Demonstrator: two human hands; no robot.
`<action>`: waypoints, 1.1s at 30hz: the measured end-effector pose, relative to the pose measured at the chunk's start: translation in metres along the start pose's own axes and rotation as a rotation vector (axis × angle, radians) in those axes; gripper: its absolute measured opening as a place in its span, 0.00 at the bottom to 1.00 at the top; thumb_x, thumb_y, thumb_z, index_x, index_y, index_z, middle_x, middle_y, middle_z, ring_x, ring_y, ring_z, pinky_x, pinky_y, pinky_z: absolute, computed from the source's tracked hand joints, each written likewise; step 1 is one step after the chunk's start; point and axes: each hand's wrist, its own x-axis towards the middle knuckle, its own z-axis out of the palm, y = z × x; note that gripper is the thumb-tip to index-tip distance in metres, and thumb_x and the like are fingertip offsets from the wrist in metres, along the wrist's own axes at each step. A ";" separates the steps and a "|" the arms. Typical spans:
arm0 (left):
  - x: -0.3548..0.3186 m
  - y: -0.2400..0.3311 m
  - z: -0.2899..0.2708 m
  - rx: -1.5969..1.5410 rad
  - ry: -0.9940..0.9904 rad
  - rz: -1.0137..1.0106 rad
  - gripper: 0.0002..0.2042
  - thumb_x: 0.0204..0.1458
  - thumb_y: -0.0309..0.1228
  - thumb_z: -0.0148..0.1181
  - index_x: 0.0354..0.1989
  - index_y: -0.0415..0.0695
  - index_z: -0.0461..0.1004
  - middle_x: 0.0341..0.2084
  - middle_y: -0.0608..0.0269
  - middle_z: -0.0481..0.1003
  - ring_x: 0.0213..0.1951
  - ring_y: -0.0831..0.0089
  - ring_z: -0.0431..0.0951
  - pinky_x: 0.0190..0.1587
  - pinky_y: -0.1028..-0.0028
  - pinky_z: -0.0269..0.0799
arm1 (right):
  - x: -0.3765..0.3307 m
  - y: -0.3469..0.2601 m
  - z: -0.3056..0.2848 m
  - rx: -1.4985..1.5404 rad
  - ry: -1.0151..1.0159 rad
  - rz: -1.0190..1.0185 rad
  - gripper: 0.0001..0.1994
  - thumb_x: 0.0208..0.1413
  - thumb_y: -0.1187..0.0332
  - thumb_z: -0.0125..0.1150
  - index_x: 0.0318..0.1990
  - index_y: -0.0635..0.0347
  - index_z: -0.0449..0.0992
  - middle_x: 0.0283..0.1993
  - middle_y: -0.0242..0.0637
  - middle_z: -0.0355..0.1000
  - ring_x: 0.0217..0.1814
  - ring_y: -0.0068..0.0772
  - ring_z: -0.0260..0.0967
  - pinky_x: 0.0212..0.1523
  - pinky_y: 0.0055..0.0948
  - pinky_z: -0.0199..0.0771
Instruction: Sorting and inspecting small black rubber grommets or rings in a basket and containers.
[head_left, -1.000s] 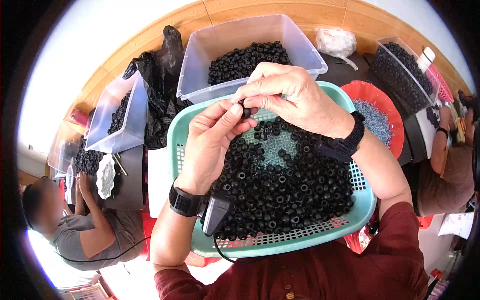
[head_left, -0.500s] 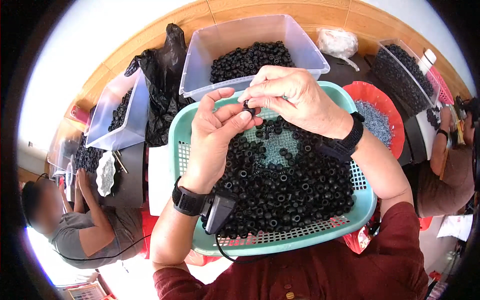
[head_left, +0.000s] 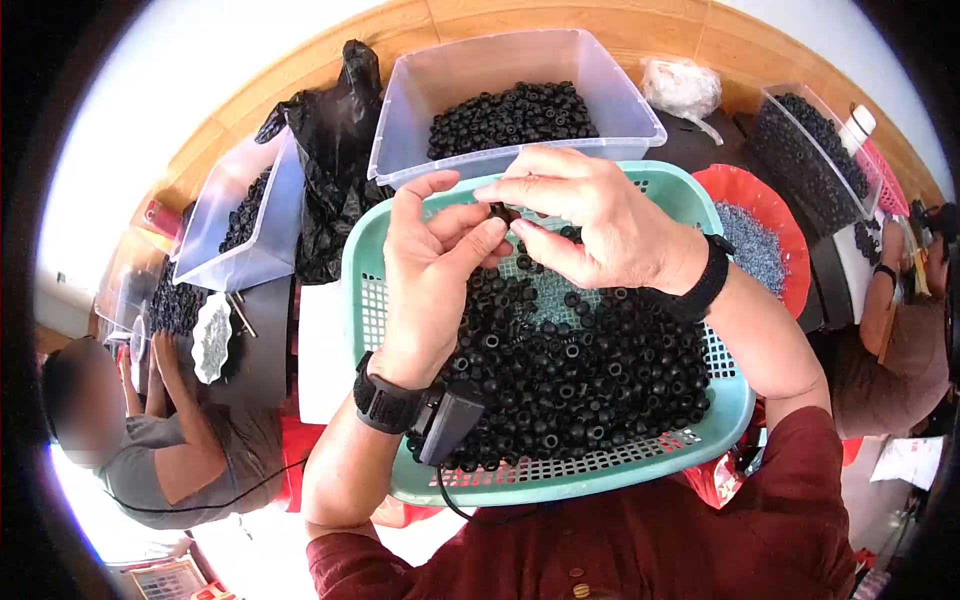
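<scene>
Above the far half of a green plastic basket (head_left: 362, 235), my two hands meet at a small black ring-shaped part (head_left: 502, 211). My left hand (head_left: 430, 265) pinches it between thumb and fingers. From the other side, the thumb and forefinger of my right hand (head_left: 610, 220) close round the same part. Fingers partly cover it, so its detail is hard to make out. Below, many loose black ring-shaped parts (head_left: 570, 375) fill the basket, with some bluish small pieces (head_left: 555, 300) among them.
Beyond the basket stands a clear bin (head_left: 410, 100) of black parts, with a black plastic bag (head_left: 335, 190) beside it. A red tray (head_left: 795, 240) holding bluish small pieces sits at right. People work at left (head_left: 200, 450) and right (head_left: 890, 370).
My right thumb has moved down and apart from the forefinger, round the part. The left hand keeps its pinch. The whole view has shifted slightly.
</scene>
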 end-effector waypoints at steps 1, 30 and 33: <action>0.000 0.000 -0.001 -0.009 0.005 0.009 0.23 0.50 0.18 0.58 0.53 0.36 0.55 0.31 0.56 0.76 0.33 0.75 0.76 0.39 0.78 0.72 | 0.000 -0.002 0.000 -0.062 0.001 -0.028 0.15 0.41 0.73 0.65 0.39 0.63 0.75 0.33 0.39 0.68 0.35 0.42 0.69 0.36 0.35 0.70; 0.005 -0.009 0.001 0.090 -0.084 0.081 0.11 0.58 0.30 0.55 0.42 0.36 0.75 0.33 0.72 0.74 0.34 0.87 0.68 0.38 0.84 0.63 | -0.002 0.006 0.016 -0.263 0.159 -0.122 0.17 0.38 0.75 0.65 0.40 0.61 0.72 0.36 0.36 0.67 0.38 0.38 0.68 0.41 0.36 0.68; 0.003 -0.006 0.006 -0.106 -0.066 0.065 0.10 0.57 0.30 0.55 0.42 0.38 0.76 0.31 0.74 0.74 0.35 0.87 0.67 0.39 0.84 0.63 | 0.004 0.000 0.009 -0.331 0.190 -0.172 0.16 0.37 0.74 0.65 0.39 0.60 0.74 0.36 0.34 0.69 0.38 0.36 0.68 0.42 0.34 0.67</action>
